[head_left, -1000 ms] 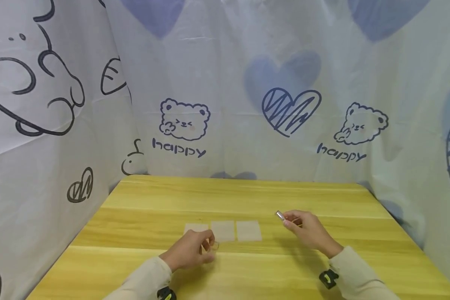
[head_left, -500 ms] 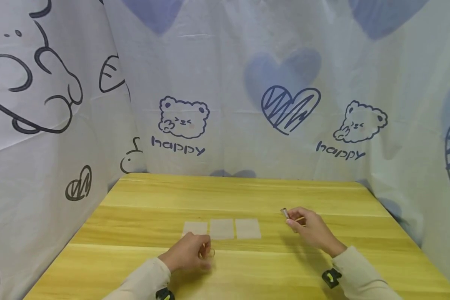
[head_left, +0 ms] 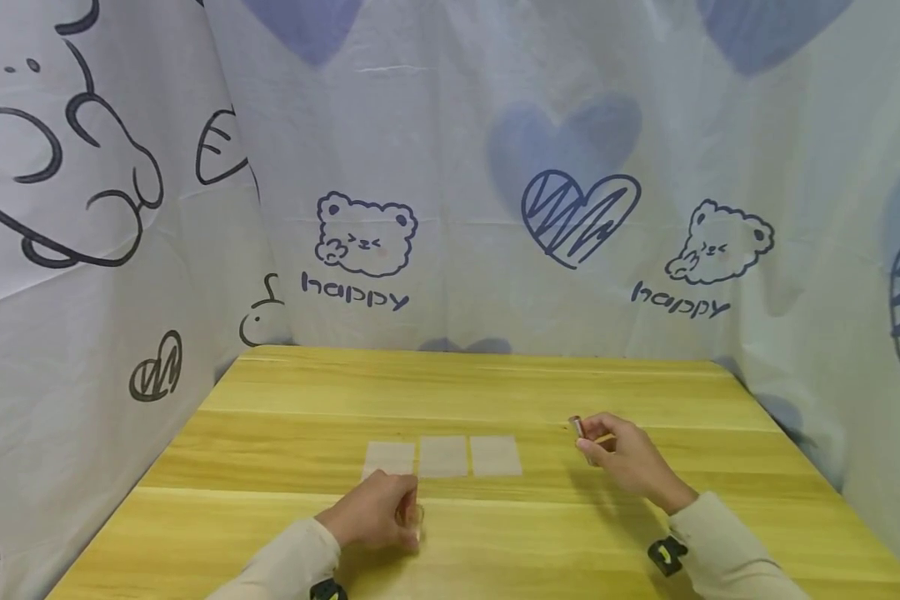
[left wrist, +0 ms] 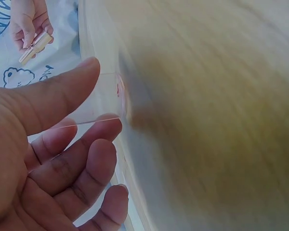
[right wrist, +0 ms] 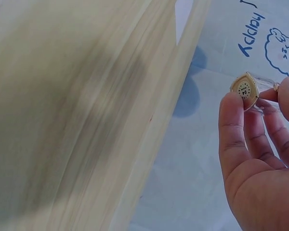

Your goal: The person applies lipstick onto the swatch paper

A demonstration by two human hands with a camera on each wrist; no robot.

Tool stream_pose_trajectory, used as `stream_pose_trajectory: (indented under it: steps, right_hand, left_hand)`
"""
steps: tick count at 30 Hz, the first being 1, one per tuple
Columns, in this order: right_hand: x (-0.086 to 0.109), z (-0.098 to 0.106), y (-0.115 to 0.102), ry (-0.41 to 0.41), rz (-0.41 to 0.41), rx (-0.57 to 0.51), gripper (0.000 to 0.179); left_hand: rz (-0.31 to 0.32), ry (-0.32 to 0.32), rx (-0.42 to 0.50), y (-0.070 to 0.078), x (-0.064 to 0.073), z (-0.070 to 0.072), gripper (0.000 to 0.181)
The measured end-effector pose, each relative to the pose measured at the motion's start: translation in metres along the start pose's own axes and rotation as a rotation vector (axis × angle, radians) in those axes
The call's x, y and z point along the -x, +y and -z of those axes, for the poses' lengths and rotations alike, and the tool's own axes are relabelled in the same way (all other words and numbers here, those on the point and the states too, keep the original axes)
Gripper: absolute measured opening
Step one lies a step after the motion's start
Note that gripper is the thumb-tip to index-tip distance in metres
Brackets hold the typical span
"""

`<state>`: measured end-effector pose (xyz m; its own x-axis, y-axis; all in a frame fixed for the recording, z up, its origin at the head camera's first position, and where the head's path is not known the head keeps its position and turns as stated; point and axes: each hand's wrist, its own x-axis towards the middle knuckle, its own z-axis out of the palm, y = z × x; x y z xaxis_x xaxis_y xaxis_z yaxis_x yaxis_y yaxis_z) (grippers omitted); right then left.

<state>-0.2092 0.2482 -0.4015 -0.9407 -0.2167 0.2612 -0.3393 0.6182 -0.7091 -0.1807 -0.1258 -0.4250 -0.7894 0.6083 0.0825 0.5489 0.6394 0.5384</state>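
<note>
My left hand [head_left: 375, 510] pinches a clear, see-through cap [left wrist: 98, 98] between thumb and fingers, low over the table; red smears show at its far end in the left wrist view. To the right, my right hand [head_left: 633, 458] holds a small shiny lipstick tube [head_left: 576, 427] above the table. Its base [right wrist: 244, 90], gold-rimmed with a round label reading 04, faces the right wrist camera. In the left wrist view the lipstick tube [left wrist: 35, 48] looks gold. Whether lipstick stands out of the tube cannot be told.
Three thin whitish squares lie in a row on the wooden table [head_left: 540, 387]: a left one [head_left: 387, 456], a middle one [head_left: 443, 457] and a right one [head_left: 495, 456]. Printed cloth [head_left: 457, 275] hangs behind the table and at both sides.
My left hand has drawn slightly down and left, turning with the cap. My right hand has shifted a little right, and the lipstick tube in it has tipped more upright.
</note>
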Motion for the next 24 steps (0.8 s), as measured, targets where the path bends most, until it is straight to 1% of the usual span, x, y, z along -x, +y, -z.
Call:
stream_pose_trajectory:
  steps: [4,10,18,24]
  right_hand:
    - [0.0016,0.0000,-0.0010,-0.009,-0.001,-0.020,0.019]
    - [0.0009,0.0013,-0.0016,0.006,0.011,-0.005,0.018]
    - [0.0010,0.0017,-0.0025,-0.001,-0.005,-0.017,0.017]
    - [0.0014,0.0017,-0.0045,-0.003,-0.001,-0.018,0.020]
  left_hand:
    - [-0.001,-0.006,0.003,-0.0009,0.0018,-0.0013,0.040]
    - [-0.020,0.010,-0.012,-0.0026,-0.0005,-0.0024,0.041]
    - [-0.019,-0.027,0.011,-0.0028,-0.0005,-0.0027,0.039]
    - [-0.022,-0.039,0.011,-0.0011,0.0011,-0.0007,0.038]
